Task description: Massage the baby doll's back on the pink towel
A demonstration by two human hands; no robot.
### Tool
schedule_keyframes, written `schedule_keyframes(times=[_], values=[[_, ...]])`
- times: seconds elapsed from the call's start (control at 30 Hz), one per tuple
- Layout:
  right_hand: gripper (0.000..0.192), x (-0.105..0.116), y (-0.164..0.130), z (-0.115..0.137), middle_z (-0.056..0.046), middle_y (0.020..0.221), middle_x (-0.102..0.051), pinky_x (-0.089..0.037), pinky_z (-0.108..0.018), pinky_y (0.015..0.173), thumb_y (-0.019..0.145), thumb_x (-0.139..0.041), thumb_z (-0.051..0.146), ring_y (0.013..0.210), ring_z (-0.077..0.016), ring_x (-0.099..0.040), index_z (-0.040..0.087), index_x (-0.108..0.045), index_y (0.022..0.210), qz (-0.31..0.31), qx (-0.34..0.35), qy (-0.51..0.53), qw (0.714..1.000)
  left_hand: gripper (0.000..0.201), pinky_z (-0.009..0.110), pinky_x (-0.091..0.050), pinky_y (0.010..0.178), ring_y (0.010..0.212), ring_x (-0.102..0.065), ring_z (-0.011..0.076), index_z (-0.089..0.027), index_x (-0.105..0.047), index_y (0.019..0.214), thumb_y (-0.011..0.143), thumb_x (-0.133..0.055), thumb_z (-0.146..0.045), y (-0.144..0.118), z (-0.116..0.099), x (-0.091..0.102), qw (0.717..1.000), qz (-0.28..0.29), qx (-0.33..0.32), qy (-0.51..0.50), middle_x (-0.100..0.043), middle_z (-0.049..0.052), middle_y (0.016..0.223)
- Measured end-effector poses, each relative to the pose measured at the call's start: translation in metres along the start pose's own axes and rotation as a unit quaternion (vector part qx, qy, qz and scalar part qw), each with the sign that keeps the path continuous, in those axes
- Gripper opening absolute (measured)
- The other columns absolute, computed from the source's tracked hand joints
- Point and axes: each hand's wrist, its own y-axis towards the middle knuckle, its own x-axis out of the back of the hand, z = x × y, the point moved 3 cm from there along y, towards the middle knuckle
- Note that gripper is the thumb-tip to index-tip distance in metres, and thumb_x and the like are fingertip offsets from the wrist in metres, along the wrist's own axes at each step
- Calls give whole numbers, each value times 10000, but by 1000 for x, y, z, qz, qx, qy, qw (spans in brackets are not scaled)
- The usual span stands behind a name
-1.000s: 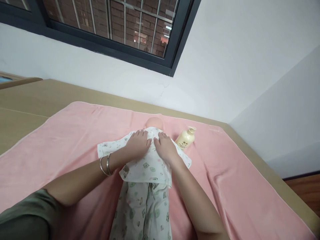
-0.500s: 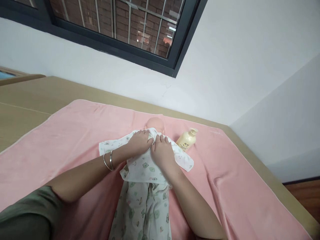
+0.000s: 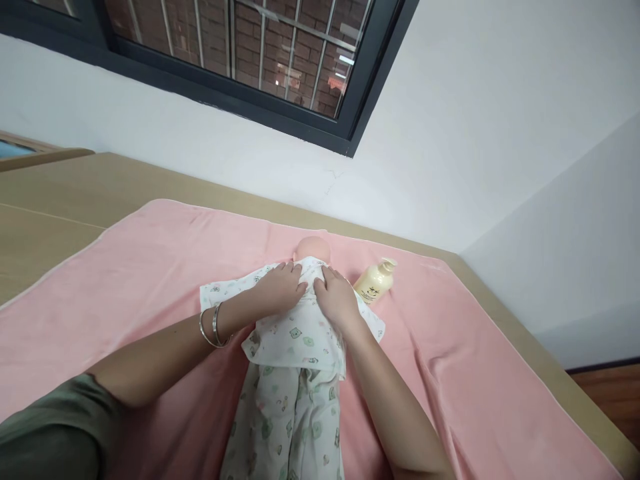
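Observation:
A baby doll [image 3: 312,249] lies on its back on a pink towel [image 3: 150,267], dressed in a white printed top [image 3: 295,330] and matching trousers [image 3: 285,427]. My left hand [image 3: 279,288], with two bangles on the wrist, lies flat on the doll's left chest, fingers near the collar. My right hand [image 3: 338,296] presses on the right side of the top, close to the neck. Both hands rest on the cloth with fingers spread; neither visibly pinches it. Only the top of the doll's head shows beyond my fingers.
A cream pump bottle [image 3: 375,283] lies on the towel just right of the doll's head. The towel covers a tan wooden surface [image 3: 60,193] against a white wall. A dark-framed window [image 3: 240,53] is above. Wood floor [image 3: 610,393] shows at far right.
My two hands drew together at the doll's collar, then spread slightly apart again on the chest. The view shifted slightly.

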Motion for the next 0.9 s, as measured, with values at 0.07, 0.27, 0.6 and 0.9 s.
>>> schedule_keyframes(times=[0.07, 0.27, 0.6, 0.9], values=[[454, 6, 0, -2, -142, 1354, -641, -391, -384, 1076, 1002, -326, 301, 1288, -277, -554, 147, -610, 1321, 6, -8, -2, 1000, 310, 443, -469, 1012, 1220, -599, 314, -143, -624, 1153, 955, -434, -286, 1, 1, 10, 999, 31, 9, -23, -667, 187, 1255], [493, 16, -13, 15, -168, 1526, -496, -300, -423, 1176, 982, -365, 247, 1454, -297, -401, 117, -527, 1429, -48, 31, -11, 998, 304, 378, -534, 869, 970, -691, 261, -162, -659, 1048, 896, -398, -204, 5, 1, 34, 992, 73, 81, -66, -734, 123, 1107], [530, -8, -23, 32, -158, 1644, -322, -141, -575, 1245, 1028, -360, 305, 1565, -326, -168, 120, -445, 1516, -85, 51, -8, 995, 379, 357, -527, 942, 1045, -710, 262, -162, -700, 1105, 892, -389, -192, 6, 3, 48, 988, 34, 91, -116, -756, 120, 1155], [476, -9, -25, 33, -150, 1611, -390, -209, -539, 1242, 1009, -408, 294, 1519, -300, -313, 138, -538, 1440, -91, 76, 3, 993, 424, 401, -522, 1003, 1140, -684, 289, -150, -708, 1163, 903, -380, -221, 6, 3, 53, 986, 0, 94, -138, -733, 127, 1242]])
